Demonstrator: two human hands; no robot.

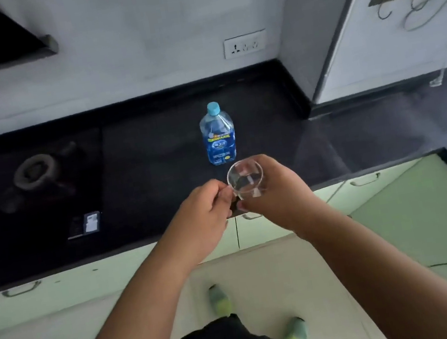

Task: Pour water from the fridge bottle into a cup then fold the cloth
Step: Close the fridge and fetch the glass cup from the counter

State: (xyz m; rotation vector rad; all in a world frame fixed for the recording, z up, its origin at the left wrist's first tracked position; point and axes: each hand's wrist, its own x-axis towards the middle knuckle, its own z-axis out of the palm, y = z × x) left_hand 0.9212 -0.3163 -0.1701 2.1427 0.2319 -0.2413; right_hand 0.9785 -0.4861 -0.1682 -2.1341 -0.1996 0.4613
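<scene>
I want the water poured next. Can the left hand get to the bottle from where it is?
Probably yes. The bottle stands upright and capped on the counter, just beyond the glass, with nothing between. But the left hand seems to be touching the glass, held by the right hand, and must let go first.

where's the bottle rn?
Head view: the bottle stands upright, capped, on the black counter, right of the stove burner, just beyond the glass held in the hands.
</scene>
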